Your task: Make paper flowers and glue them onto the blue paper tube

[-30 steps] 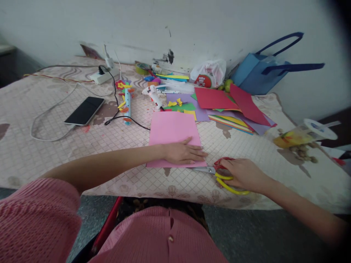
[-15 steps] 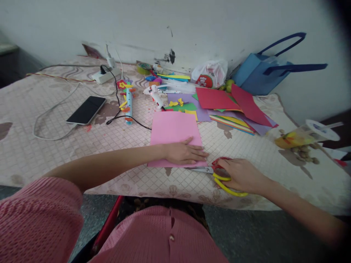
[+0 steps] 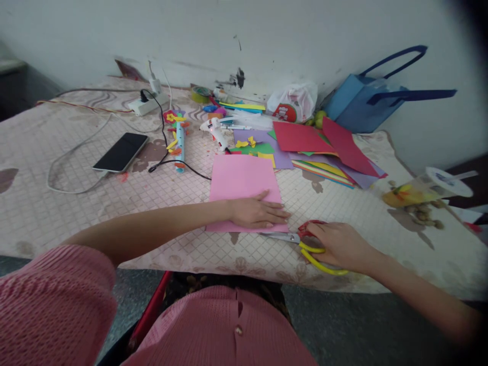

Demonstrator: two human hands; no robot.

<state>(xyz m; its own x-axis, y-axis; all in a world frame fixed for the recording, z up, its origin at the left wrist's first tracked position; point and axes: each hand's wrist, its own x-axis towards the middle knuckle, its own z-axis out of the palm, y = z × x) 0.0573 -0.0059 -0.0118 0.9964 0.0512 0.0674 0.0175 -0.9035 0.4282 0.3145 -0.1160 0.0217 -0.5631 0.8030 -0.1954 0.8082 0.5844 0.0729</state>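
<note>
Basically, L hand (image 3: 256, 212) lies palm down on the pink sheet (image 3: 244, 175), fingers stretched out & slightly apart, gripping nothing; a couple of fingertips reach just past its R edge. Sheet sits flat on the patterned tablecloth (image 3: 171, 198), approx. mid-table L to R, toward the near edge. R hand (image 3: 341, 246), to the R of the sheet, has its fingers curled round the handles of the scissors (image 3: 293, 237), red loop far, yellow loop near; can't tell exactly which fingers are thru the loops. Blades point L along the sheet's near edge, by its near R corner; can't tell if the tip is under the paper.

Far of the sheet: white glue gun (image 3: 215, 133), plus purple & green paper w/ small yellow pcs. Far R: pile of coloured paper w/ red sheets (image 3: 303, 137) on top, white plastic bag (image 3: 293, 104) & blue bag (image 3: 346, 101) behind. R: clear cup (image 3: 414, 189) w/ straw & yellow-orange contents. Far L: light-blue stick (image 3: 180, 147) w/ orange & yellow pcs; further L, phone (image 3: 121, 152) w/ white cable, power strip (image 3: 148, 104) beyond.
</note>
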